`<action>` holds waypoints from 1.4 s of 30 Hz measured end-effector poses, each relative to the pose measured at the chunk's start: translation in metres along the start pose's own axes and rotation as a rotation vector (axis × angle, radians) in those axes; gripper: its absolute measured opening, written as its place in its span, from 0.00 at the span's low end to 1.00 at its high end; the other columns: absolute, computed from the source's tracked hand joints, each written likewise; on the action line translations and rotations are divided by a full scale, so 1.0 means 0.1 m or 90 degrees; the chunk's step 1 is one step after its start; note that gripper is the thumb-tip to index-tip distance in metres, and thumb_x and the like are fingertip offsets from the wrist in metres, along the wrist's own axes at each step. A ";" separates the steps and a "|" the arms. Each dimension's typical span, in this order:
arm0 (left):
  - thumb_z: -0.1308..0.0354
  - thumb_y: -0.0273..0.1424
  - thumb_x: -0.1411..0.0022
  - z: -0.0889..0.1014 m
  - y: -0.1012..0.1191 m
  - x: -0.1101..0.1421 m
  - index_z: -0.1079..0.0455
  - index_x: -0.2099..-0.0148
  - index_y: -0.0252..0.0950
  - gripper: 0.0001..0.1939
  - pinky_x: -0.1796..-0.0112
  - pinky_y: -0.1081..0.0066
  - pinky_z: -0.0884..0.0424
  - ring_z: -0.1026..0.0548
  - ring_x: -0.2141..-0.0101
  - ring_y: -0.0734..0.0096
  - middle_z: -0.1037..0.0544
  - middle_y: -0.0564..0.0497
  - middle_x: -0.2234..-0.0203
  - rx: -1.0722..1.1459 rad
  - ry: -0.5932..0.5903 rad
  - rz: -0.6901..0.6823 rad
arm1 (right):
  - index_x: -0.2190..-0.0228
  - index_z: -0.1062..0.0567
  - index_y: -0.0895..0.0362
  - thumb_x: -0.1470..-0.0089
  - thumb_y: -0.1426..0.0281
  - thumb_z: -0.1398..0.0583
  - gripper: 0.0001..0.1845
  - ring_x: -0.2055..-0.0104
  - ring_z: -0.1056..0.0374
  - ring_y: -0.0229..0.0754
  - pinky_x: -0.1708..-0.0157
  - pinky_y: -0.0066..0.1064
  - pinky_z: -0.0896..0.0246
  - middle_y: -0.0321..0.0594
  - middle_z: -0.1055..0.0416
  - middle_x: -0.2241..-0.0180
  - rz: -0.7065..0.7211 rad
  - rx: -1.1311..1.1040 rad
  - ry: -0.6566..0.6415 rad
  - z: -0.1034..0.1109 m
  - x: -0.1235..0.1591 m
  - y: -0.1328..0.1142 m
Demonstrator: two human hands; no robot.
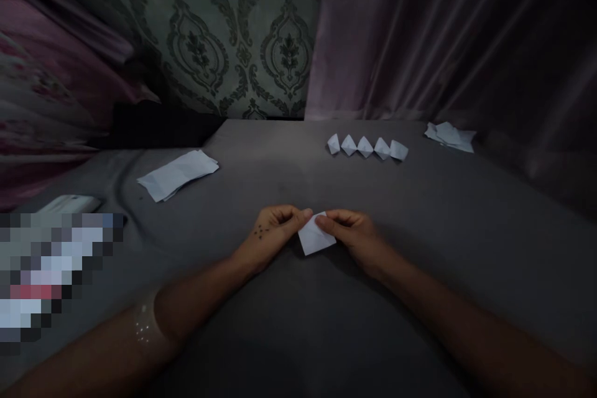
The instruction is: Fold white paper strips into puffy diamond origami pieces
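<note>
Between my two hands is a small white square of folded paper (316,237), tilted a little, just above or on the grey cloth. My left hand (278,228) pinches its upper left edge, the thumb lying on top. On its upper right part presses the thumb of my right hand (351,229), with the other fingers curled behind. Beyond my hands, several small folded paper shapes (365,147) stand in a row, pointed at their tops. The undersides of the paper and the fingertips behind it are hidden.
A stack of white paper strips (178,175) lies at the left. More paper pieces (450,137) are heaped at the far right. A white object (69,204) and a blurred-out patch sit at the left edge. Curtains (401,37) and a patterned wall (242,43) close off the back.
</note>
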State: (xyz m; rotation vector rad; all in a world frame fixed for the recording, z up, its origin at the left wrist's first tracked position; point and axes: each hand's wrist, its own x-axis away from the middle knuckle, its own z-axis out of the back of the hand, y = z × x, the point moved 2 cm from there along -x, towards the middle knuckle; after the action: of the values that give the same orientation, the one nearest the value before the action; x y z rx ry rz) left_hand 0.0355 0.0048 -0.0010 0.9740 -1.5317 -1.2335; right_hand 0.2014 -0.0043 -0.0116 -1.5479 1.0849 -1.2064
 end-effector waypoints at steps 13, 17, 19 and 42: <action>0.33 0.39 0.47 0.00 -0.02 -0.04 0.26 0.71 0.31 0.14 0.73 0.76 0.36 0.30 0.77 0.78 0.25 0.53 0.79 0.085 0.070 -0.027 | 0.74 0.21 0.56 0.59 0.60 0.31 0.13 0.73 0.36 0.34 0.66 0.30 0.40 0.33 0.28 0.76 0.027 0.024 0.005 -0.14 0.07 -0.06; 0.29 0.35 0.53 -0.01 -0.06 -0.08 0.27 0.61 0.33 0.17 0.67 0.74 0.31 0.25 0.70 0.75 0.21 0.51 0.70 0.163 0.054 -0.014 | 0.72 0.19 0.55 0.57 0.60 0.31 0.12 0.71 0.34 0.35 0.65 0.30 0.40 0.35 0.26 0.74 0.043 -0.004 0.040 -0.11 0.06 -0.04; 0.27 0.32 0.55 -0.02 -0.07 -0.08 0.28 0.57 0.34 0.22 0.61 0.72 0.30 0.24 0.65 0.73 0.20 0.49 0.65 0.186 0.055 -0.009 | 0.70 0.19 0.54 0.58 0.60 0.31 0.13 0.69 0.33 0.36 0.64 0.31 0.41 0.37 0.24 0.72 0.049 -0.050 0.069 -0.08 0.03 -0.01; 0.56 0.27 0.31 0.11 0.07 0.06 0.27 0.58 0.34 0.15 0.64 0.65 0.34 0.29 0.66 0.65 0.23 0.42 0.64 -0.866 0.001 -0.660 | 0.61 0.22 0.57 0.36 0.75 0.51 0.18 0.69 0.38 0.41 0.67 0.35 0.44 0.43 0.28 0.71 0.662 0.908 0.060 0.04 0.14 -0.14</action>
State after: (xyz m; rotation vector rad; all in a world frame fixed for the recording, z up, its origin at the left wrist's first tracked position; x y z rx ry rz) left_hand 0.0227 0.0037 0.0058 0.7130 0.1944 -2.4045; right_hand 0.2090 -0.0136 0.0039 0.1988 0.5758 -0.8521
